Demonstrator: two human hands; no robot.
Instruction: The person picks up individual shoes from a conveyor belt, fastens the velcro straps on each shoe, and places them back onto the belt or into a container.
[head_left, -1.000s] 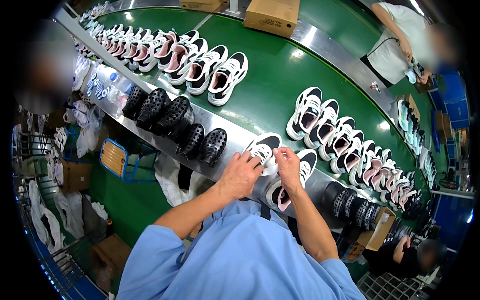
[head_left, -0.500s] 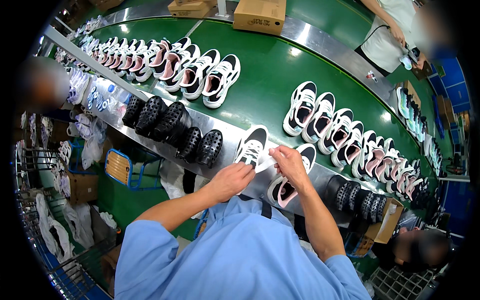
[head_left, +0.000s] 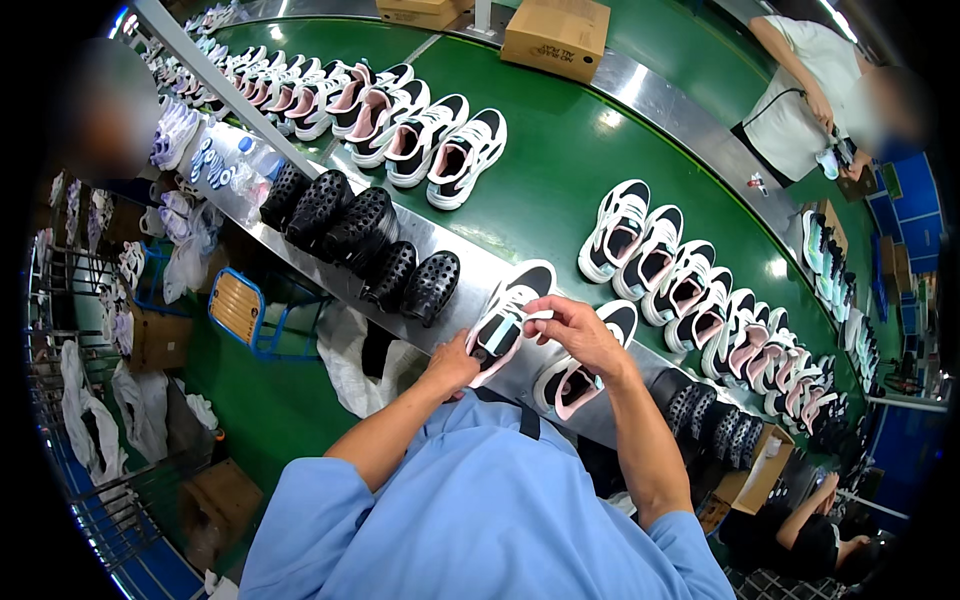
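A black and white sneaker with pink lining (head_left: pixel 507 310) stands on the metal ledge in front of me, toe pointing away. My left hand (head_left: pixel 453 366) grips its left side near the heel, fingers partly hidden by the shoe. Over the sneaker's right side, my right hand (head_left: pixel 582 338) pinches a small white piece (head_left: pixel 538 315) between thumb and fingers; whether it is lace, cloth or paper I cannot make out. Just right of it, partly behind my right hand and forearm, sits a second matching sneaker (head_left: pixel 622 318).
Black perforated shoe lasts (head_left: pixel 433 287) line the ledge at left, and more lasts (head_left: pixel 690 400) lie at right. Rows of matching sneakers (head_left: pixel 468 158) stand on the green conveyor belt (head_left: pixel 545 150). Beyond are a cardboard box (head_left: pixel 556 38) and a person in white (head_left: pixel 800 95).
My left hand has moved from the laces down to the sneaker's heel side. The white piece, earlier stretched between both hands, is now in my right hand only. The view has shifted slightly.
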